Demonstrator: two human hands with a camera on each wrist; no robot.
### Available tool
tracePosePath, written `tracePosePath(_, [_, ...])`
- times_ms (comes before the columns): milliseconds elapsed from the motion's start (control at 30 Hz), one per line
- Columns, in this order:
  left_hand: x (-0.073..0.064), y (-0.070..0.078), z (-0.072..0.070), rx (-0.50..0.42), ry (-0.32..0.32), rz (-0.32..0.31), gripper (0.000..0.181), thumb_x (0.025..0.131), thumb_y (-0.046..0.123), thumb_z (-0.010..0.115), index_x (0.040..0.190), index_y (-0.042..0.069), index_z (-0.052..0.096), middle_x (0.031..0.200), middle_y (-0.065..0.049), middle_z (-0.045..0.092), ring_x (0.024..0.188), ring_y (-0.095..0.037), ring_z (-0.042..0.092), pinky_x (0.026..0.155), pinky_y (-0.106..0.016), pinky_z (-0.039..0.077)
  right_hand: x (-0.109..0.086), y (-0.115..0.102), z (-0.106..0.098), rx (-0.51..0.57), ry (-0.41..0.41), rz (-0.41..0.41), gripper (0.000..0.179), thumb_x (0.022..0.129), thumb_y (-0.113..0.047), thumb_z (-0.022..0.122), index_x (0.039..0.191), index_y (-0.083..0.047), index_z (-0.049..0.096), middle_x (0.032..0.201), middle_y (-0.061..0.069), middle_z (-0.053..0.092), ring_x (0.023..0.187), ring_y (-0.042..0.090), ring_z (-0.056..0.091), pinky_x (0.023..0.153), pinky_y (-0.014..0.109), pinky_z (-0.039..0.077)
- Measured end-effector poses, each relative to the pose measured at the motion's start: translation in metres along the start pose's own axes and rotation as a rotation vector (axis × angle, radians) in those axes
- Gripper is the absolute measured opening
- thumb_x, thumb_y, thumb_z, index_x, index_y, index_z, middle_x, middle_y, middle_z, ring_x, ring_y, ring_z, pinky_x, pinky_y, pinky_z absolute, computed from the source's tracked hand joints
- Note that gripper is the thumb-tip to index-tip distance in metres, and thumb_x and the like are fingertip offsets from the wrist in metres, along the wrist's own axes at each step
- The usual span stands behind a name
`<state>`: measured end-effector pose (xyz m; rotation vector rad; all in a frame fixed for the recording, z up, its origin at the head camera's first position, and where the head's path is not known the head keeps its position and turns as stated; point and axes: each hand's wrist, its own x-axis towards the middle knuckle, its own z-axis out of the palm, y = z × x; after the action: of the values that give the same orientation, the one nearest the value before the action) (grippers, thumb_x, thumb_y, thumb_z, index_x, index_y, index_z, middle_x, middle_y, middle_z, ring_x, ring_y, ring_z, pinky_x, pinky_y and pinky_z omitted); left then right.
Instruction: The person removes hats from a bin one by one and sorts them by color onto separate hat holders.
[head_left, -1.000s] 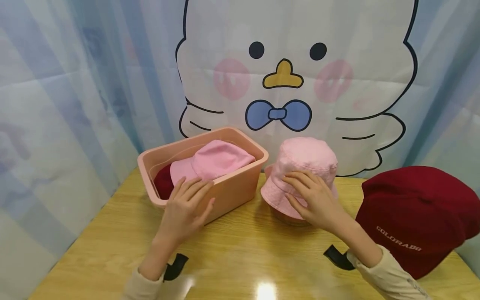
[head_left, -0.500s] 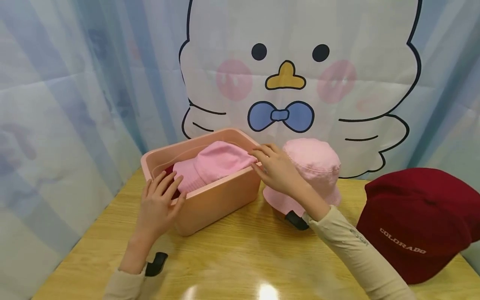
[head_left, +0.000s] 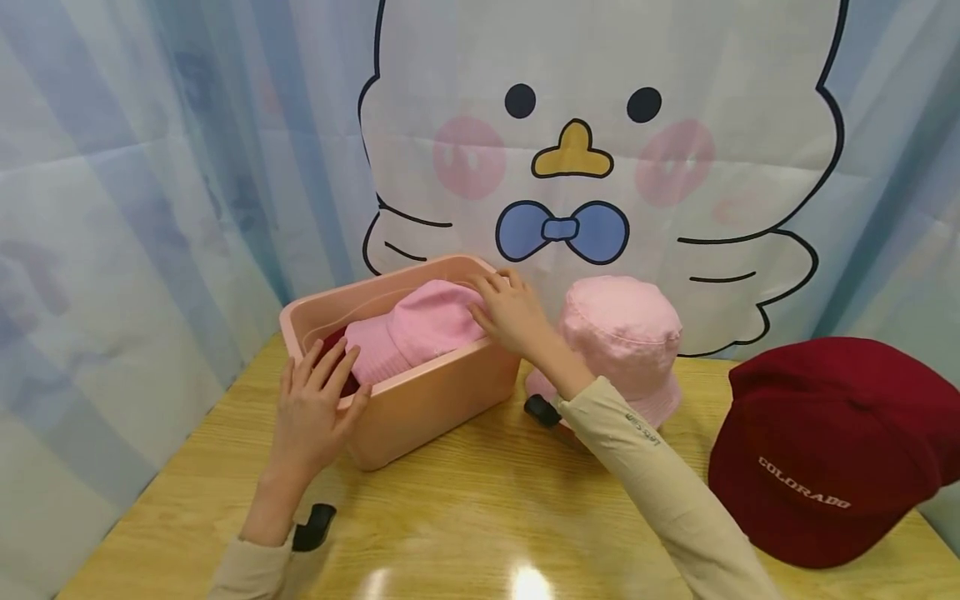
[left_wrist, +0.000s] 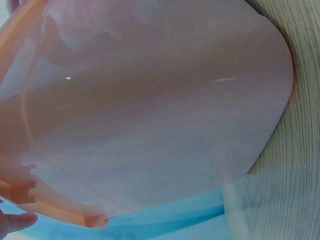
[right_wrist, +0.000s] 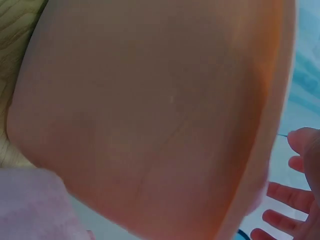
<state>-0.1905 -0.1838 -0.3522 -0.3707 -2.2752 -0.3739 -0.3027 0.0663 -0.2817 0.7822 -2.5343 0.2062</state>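
Observation:
A pink plastic bin stands on the table with a pink cap lying inside it. Part of something dark red shows beside the cap's brim. My left hand is at the bin's left end, its spread fingers over the rim. At the right end, my right hand reaches over the rim, fingertips close to the cap; contact is unclear. In the right wrist view its fingers are spread and hold nothing. The bin's end wall fills most of the left wrist view.
Right of the bin, a pink bucket hat sits over a mostly hidden support, partly behind my right forearm. A dark red cap lettered COLORADO stands at the table's right. A printed curtain hangs behind the wooden table.
My right hand has left the bucket hat and moved left to the bin's right end. My left hand has shifted left from the front rim to the left end.

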Motion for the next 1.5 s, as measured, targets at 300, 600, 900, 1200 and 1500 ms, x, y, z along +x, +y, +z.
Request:
tracePosePath(300, [-0.002,0.002,-0.001,0.02,-0.025,-0.004,0.057,0.091,0.05,0.033,0.125,0.008,0.051,0.129,-0.017,0.049,0.124,-0.04,0.035,0.101,-0.062,0.02,0.008,-0.003,0.019,0.005,0.0,-0.014,0.029,0.09,-0.025,0.05,0.117,-0.014,0.051,0.107,0.008,0.061,0.098,0.027,0.045,0.079,0.039,0.042])
tracePosePath(600, [-0.002,0.002,-0.002,0.025,-0.029,-0.009,0.057,0.091,0.049,0.033,0.126,0.007,0.05,0.13,-0.018,0.049,0.126,-0.04,0.033,0.101,-0.062,0.02,0.015,-0.005,0.02,0.057,0.143,-0.056,0.016,0.089,-0.014,0.052,0.101,-0.015,0.062,0.098,0.003,0.066,0.084,0.024,0.046,0.068,0.033,0.039])
tracePosePath(900, [-0.002,0.003,-0.004,0.033,-0.04,-0.033,0.054,0.087,0.041,0.045,0.126,0.004,0.049,0.129,-0.019,0.048,0.124,-0.039,0.035,0.101,-0.061,0.022,0.027,-0.008,0.004,0.073,0.257,-0.079,0.011,0.089,-0.013,0.052,0.092,-0.011,0.063,0.096,0.005,0.068,0.084,0.027,0.048,0.067,0.035,0.039])
tracePosePath(1200, [-0.001,0.001,-0.003,0.034,-0.026,-0.035,0.062,0.091,0.051,0.032,0.129,0.004,0.046,0.134,-0.017,0.045,0.124,-0.037,0.035,0.099,-0.061,0.023,0.046,-0.01,-0.025,0.113,0.277,-0.099,0.014,0.09,-0.016,0.051,0.094,-0.013,0.064,0.094,0.005,0.067,0.092,0.026,0.047,0.075,0.037,0.04])
tracePosePath(1500, [0.001,0.001,0.0,0.013,0.019,-0.044,0.075,0.089,0.059,0.022,0.135,0.001,0.036,0.13,-0.021,0.047,0.12,-0.038,0.039,0.1,-0.06,0.024,0.061,-0.01,-0.051,0.115,0.294,-0.118,0.016,0.091,-0.015,0.049,0.096,-0.012,0.064,0.099,0.005,0.067,0.091,0.026,0.046,0.078,0.038,0.039])
